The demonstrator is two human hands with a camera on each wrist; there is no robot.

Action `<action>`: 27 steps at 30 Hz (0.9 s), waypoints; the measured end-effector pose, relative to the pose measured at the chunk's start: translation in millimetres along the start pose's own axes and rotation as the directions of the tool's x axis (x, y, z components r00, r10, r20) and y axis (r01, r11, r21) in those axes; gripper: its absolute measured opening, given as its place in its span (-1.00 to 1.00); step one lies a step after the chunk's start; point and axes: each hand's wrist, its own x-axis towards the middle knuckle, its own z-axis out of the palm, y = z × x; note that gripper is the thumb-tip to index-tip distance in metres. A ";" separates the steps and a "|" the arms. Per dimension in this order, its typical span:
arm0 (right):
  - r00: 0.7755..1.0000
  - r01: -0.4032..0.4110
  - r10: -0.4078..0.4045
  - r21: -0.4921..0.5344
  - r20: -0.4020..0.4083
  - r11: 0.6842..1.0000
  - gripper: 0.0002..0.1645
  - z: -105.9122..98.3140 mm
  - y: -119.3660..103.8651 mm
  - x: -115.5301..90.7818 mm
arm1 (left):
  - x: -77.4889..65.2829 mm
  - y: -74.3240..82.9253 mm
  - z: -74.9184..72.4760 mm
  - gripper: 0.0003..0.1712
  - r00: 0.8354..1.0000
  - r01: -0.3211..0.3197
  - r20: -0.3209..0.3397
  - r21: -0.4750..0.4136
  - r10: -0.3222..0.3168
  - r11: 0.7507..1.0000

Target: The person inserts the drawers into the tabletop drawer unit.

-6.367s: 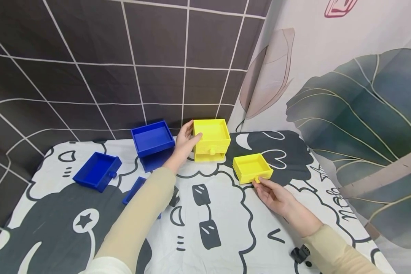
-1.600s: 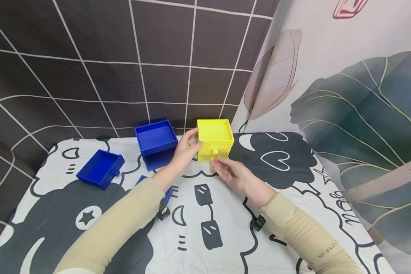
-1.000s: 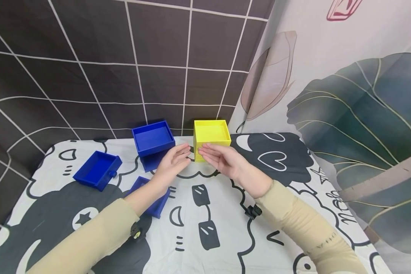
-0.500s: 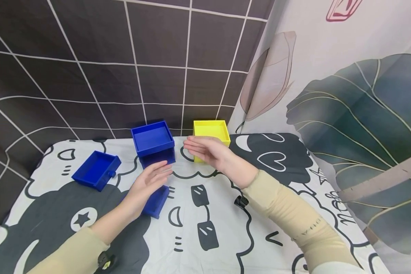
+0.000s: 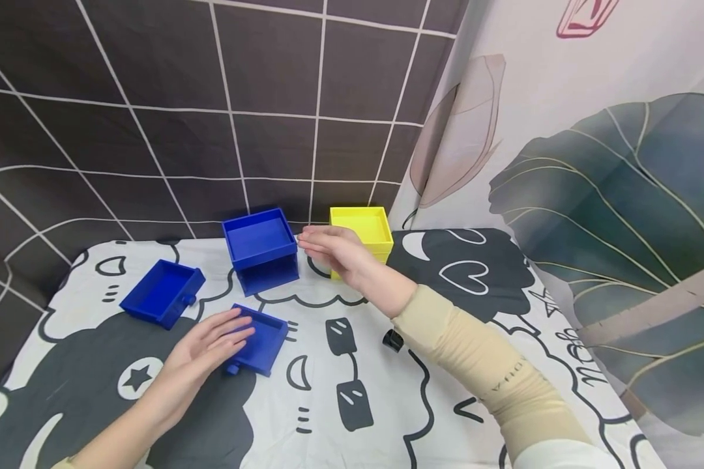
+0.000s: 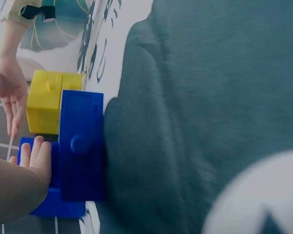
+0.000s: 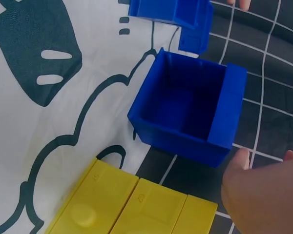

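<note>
My left hand (image 5: 196, 358) hovers at the left side of the nearer blue drawer (image 5: 265, 339), fingers extended and holding nothing. In the left wrist view that drawer's front shows a round knob (image 6: 80, 144). My right hand (image 5: 343, 257) is held out in front of the yellow cabinet (image 5: 360, 225), fingertips right by the right side of the blue cabinet (image 5: 261, 238); it grips nothing. The right wrist view shows the blue cabinet's open hollow (image 7: 185, 102). Drawer fronts (image 7: 105, 195) fill the yellow cabinet. Another blue drawer (image 5: 161, 290) lies farther left.
A black-and-white cartoon cloth (image 5: 328, 391) covers the table. Close behind the cabinets hangs a dark grid-patterned curtain (image 5: 270, 143), with a leaf-print curtain (image 5: 610, 195) to the right. A black wrist camera (image 5: 393, 340) shows beneath the right sleeve.
The yellow drawer, earlier on the cloth at right, went into the yellow cabinet. The left hand let go of that cabinet and moved left and nearer; the right hand moved left toward the blue cabinet.
</note>
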 end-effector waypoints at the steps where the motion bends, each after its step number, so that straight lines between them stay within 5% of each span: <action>1: 1.000 0.015 -0.016 -0.029 -0.012 0.999 -0.45 1.8 0.7 1.0 | -4.6 -2.3 -4.2 -0.40 1.000 -0.009 0.008 -0.008 0.009 1.000; 7: 0.977 0.183 -0.203 -0.221 -0.069 0.958 -0.43 10.8 8.9 11.4 | -24.3 -14.3 -25.1 -0.52 0.999 0.051 0.015 -0.073 -0.050 0.996; 11: 0.949 0.278 -0.305 -0.242 -0.082 0.930 -0.43 15.7 16.5 23.2 | -32.5 -21.2 -33.5 -0.55 0.991 0.135 0.004 -0.109 -0.136 0.985; 14: 0.937 0.304 -0.335 -0.244 -0.095 0.921 -0.42 20.8 20.2 30.9 | -37.8 -25.7 -37.4 -0.50 0.975 0.216 -0.033 -0.096 -0.220 0.972; 20: 0.921 0.335 -0.372 -0.251 -0.119 0.908 -0.45 31.4 24.1 45.7 | -45.9 -33.1 -39.7 -0.30 0.904 0.400 -0.142 -0.049 -0.403 0.915; 27: 0.917 0.326 -0.375 -0.288 -0.135 0.901 -0.43 37.6 26.7 62.6 | -42.3 -35.0 -41.3 -0.30 0.905 0.417 -0.052 -0.090 -0.422 0.904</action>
